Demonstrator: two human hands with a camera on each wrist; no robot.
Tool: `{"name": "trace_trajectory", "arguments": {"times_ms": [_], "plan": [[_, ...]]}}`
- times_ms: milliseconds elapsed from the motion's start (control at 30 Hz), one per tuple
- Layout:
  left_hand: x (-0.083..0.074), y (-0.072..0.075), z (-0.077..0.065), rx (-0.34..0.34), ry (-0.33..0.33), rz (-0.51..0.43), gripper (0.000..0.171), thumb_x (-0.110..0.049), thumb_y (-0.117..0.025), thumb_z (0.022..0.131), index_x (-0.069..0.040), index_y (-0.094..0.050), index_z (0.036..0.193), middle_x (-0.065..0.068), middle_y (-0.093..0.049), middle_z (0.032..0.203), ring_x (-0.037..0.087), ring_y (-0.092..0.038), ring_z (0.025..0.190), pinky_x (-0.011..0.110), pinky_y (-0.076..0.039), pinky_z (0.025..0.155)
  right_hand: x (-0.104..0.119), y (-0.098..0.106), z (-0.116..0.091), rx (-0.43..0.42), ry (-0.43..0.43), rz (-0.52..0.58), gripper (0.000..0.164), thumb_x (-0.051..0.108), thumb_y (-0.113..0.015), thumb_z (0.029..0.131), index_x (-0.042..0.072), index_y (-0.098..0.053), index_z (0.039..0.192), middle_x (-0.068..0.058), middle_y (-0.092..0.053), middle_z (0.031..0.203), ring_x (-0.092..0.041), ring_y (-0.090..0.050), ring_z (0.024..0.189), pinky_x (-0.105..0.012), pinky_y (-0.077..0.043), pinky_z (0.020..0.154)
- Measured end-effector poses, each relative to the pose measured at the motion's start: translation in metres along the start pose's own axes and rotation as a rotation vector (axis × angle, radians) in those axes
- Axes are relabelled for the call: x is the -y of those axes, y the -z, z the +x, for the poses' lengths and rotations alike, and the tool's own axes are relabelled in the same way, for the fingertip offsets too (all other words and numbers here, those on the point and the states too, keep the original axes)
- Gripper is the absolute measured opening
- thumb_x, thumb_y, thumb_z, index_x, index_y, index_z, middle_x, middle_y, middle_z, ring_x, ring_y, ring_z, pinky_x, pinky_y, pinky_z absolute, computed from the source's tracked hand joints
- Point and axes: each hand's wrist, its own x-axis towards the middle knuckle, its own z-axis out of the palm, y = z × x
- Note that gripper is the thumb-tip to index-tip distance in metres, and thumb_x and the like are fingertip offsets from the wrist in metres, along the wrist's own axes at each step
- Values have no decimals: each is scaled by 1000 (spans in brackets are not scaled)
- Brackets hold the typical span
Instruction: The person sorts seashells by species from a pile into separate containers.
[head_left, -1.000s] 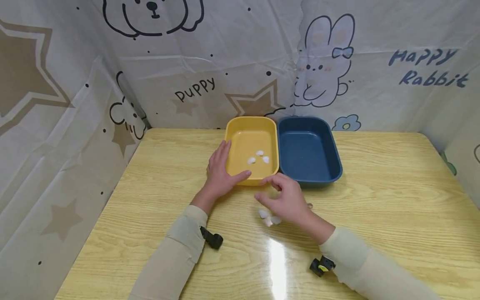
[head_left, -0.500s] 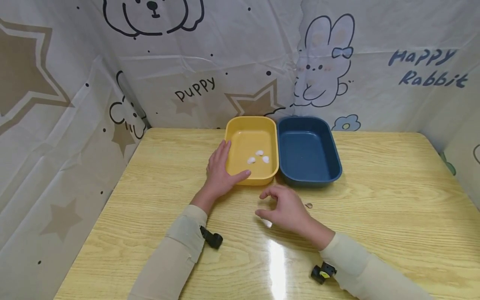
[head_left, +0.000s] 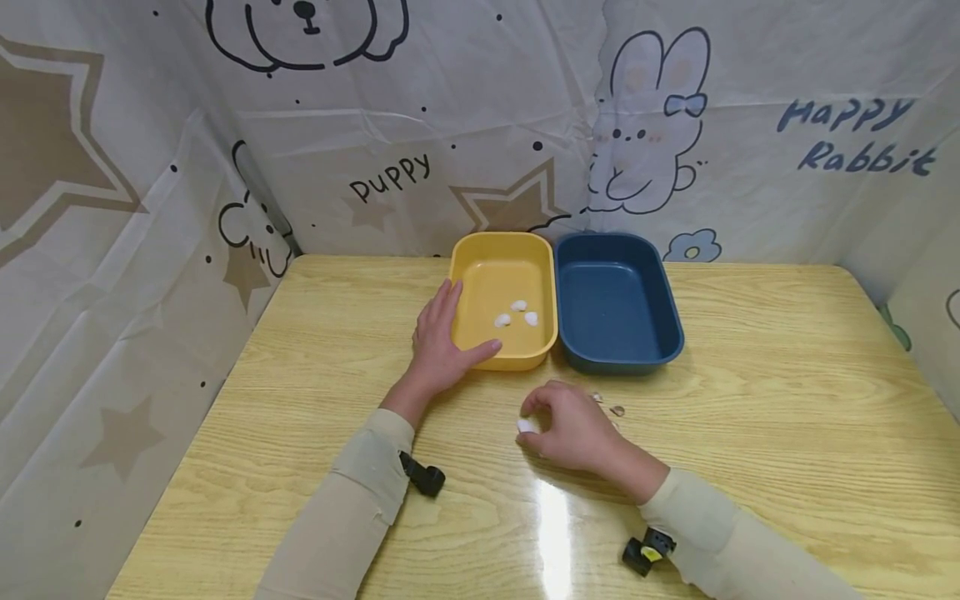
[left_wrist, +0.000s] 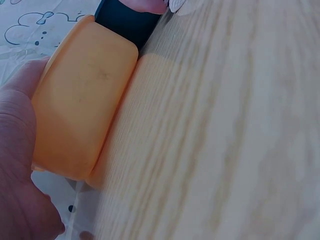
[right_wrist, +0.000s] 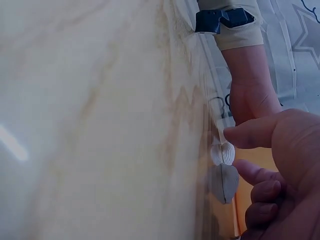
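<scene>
My left hand (head_left: pixel 437 343) rests on the yellow bin (head_left: pixel 502 363), its fairly straight fingers along the left side and thumb over the near rim. Close in front of the bins, my right hand (head_left: pixel 576 427) is low over the table. Its thumb and index finger curve to either side of a white seashell (head_left: pixel 527 426), with a gap between them. The right wrist view shows this ridged shell (right_wrist: pixel 227 153) on the tabletop between the two fingertips. Another shell (right_wrist: pixel 229 182) lies nearer that camera. Inside the yellow bin are three white shells (head_left: pixel 519 306).
A dark blue bin (head_left: pixel 618 367) stands against the yellow one's right side. Small brownish shells (head_left: pixel 617 411) lie right of my right hand on the wooden table (head_left: pixel 780 400). Printed cloth (head_left: pixel 465 108) hangs behind and to the left.
My right hand has drawn back from the yellow bin's near edge to the shells, and its thumb and index finger have come closer together. My left hand has stayed put.
</scene>
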Motion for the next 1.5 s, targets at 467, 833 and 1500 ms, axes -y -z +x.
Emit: {"name": "trace_trajectory", "arguments": {"times_ms": [467, 833, 1500], "plan": [[3, -1, 1, -13, -2, -4, 110, -60, -74, 79, -23, -13, 162, -2, -6, 166, 28, -6, 148, 58, -9, 113, -1, 0, 1, 36, 6, -5, 14, 24, -83, 78, 18, -71, 84, 7, -63, 89, -16, -62, 89, -40, -49, 82], [2, -1, 1, -8, 2, 1, 109, -60, -74, 80, -23, -13, 162, -2, -6, 166, 29, -6, 149, 59, -9, 113, 7, 11, 4, 43, -42, 37, 17, 27, -84, 78, 21, -70, 85, 9, -63, 88, -13, -58, 81, -37, -48, 76], [2, -1, 1, -10, -7, 7, 110, -60, -74, 79, -22, -13, 162, -1, -6, 166, 30, -6, 148, 59, -9, 113, 23, 37, 11, -59, 46, 129, 16, 19, -84, 81, 17, -72, 92, -2, -64, 90, -22, -51, 76, -39, -42, 69]]}}
